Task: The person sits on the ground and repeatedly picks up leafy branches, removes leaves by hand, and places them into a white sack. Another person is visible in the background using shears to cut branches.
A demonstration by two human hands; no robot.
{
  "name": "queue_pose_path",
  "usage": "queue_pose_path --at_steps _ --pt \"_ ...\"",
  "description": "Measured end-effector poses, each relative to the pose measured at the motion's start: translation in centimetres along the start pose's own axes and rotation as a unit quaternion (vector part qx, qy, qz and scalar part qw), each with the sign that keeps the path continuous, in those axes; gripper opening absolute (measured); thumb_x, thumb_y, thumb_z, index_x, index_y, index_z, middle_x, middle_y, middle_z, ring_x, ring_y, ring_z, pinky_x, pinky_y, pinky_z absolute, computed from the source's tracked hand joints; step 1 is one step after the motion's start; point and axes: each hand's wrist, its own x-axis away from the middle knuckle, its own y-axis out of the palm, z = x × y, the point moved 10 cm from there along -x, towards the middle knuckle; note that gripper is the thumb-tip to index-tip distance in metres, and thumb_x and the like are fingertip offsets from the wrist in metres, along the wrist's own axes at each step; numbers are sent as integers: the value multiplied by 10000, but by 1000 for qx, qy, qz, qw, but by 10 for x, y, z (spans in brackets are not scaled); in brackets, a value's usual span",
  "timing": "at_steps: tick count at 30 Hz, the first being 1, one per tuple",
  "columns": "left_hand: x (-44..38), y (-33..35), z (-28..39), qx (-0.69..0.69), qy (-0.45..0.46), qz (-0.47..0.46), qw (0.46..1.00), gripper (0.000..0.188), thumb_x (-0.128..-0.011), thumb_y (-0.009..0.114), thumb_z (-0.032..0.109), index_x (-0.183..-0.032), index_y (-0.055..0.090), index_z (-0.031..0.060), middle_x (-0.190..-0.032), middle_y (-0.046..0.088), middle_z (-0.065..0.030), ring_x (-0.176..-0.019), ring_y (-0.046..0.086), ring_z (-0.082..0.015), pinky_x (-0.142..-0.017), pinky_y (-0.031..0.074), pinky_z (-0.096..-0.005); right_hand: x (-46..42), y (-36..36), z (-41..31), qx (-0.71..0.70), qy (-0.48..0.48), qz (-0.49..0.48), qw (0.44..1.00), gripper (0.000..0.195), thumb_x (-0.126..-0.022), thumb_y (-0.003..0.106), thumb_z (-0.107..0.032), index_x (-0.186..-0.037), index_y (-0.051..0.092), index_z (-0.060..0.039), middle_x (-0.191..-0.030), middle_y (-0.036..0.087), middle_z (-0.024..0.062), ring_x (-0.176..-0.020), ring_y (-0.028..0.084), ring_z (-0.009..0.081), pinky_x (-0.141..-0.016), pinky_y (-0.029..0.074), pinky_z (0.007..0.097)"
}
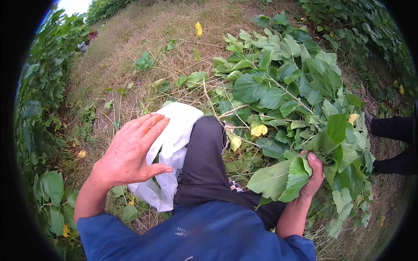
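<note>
My left hand (135,151) is held over a white plastic sack (174,140), fingers together and thumb spread away, with nothing in it. The sack stands beside my bent knee, and a little green shows through its opening. On the right, my right hand (314,177) grips a bunch of broad green leaves (277,179) that stick out on both sides of the fist. Just beyond it lies a large heap of cut leafy branches (281,84), which look like mulberry. Bare stem ends (233,111) point from the heap towards my knee (209,146).
Leafy bushes (45,81) line the left side, and more foliage (359,29) grows at the upper right. Another person's dark-trousered legs (393,130) are at the right edge. Dry grass (156,36) covers the ground, with scattered yellow leaves (198,29).
</note>
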Motion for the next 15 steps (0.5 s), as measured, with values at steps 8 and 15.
queue_pose_path --at_steps 8,15 --pt "93 53 -91 59 -200 162 964 536 -776 739 108 -1278 594 -9 -1195 656 -204 -1071 652 -356 -920 525 -412 90 195 -12 -49 -78 -283 955 254 -828 692 -150 -1006 650 25 -910 664 111 -795 640 218 -725 516 332" --pt "98 68 -190 528 -246 270 766 164 -858 648 44 -983 744 -4 -823 698 0 -760 608 -66 -681 498 -250 235 295 46 -1 -383 -523 762 396 -736 775 -117 -1070 602 7 -947 629 133 -856 634 314 -733 503 403"
